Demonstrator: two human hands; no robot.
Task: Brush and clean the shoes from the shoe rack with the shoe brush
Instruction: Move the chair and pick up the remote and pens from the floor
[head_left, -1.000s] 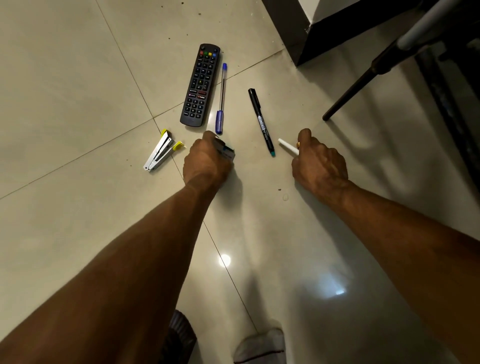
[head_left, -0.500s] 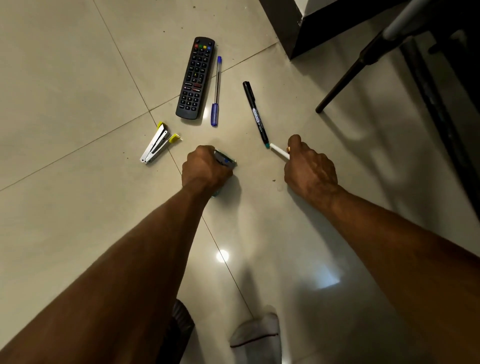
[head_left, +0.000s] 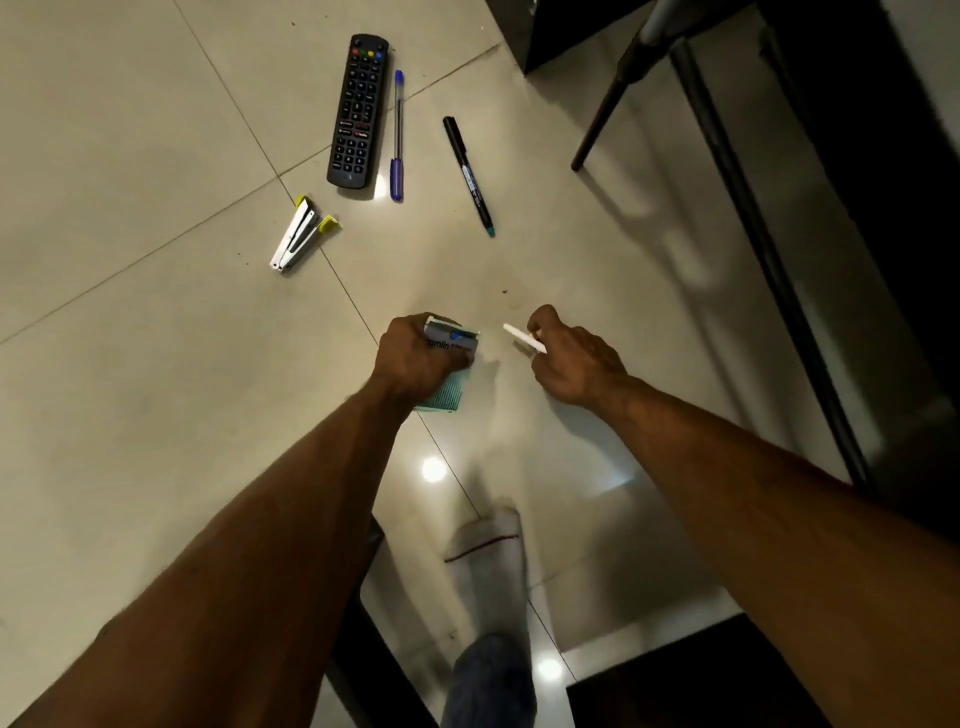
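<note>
Neither shoes, rack nor brush show anywhere on the glossy beige tiled floor (head_left: 130, 415). The left hand (head_left: 415, 358) grips a small teal-and-white carton (head_left: 451, 345); the right hand (head_left: 571, 364) pinches a thin white stick (head_left: 522, 338), possibly chalk.

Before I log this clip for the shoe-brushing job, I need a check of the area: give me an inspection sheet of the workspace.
Surface: glossy tiled floor, lamp glare, few specks.
Job's things: nothing seen; no shoes, rack or brush.
Clutter: remote, blue pen, black marker, stapler, all lying apart.
Hands: left hand grips a small teal box; right hand pinches a white stick.
Cables: nothing seen.
Surroundings: dark furniture leg upper right; socked foot below.
</note>
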